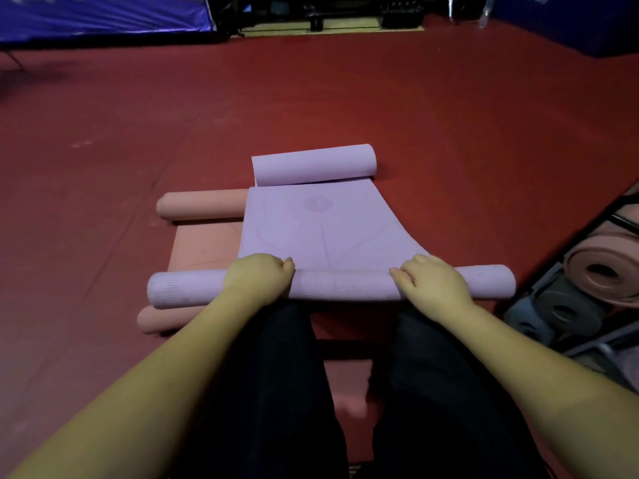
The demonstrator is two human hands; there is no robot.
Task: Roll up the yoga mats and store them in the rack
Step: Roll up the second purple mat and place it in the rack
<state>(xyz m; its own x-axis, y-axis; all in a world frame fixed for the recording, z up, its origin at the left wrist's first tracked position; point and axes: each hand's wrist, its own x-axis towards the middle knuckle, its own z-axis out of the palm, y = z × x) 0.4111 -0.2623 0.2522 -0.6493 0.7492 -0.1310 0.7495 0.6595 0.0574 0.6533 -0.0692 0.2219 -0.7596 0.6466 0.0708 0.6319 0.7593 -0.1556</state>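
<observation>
A lilac yoga mat (321, 229) lies on the red floor in front of my knees. Its near end is wound into a roll (345, 283), and its far end curls up into a smaller roll (313, 164). My left hand (258, 278) grips the near roll left of its middle, fingers curled over the top. My right hand (430, 283) holds the same roll right of its middle, fingers bent over it. Under the lilac mat lies a pink mat (204, 248), curled at its far end (202, 205) and near end (162, 319). The rack (587, 305) stands at the right.
The rack holds a rolled pink mat (608, 267) and rolled grey mats (560, 311). Red floor (345, 98) stretches ahead and to the left. A blue banner (103, 15) and dark equipment (328, 12) line the far wall. My dark trouser legs (276, 392) fill the foreground.
</observation>
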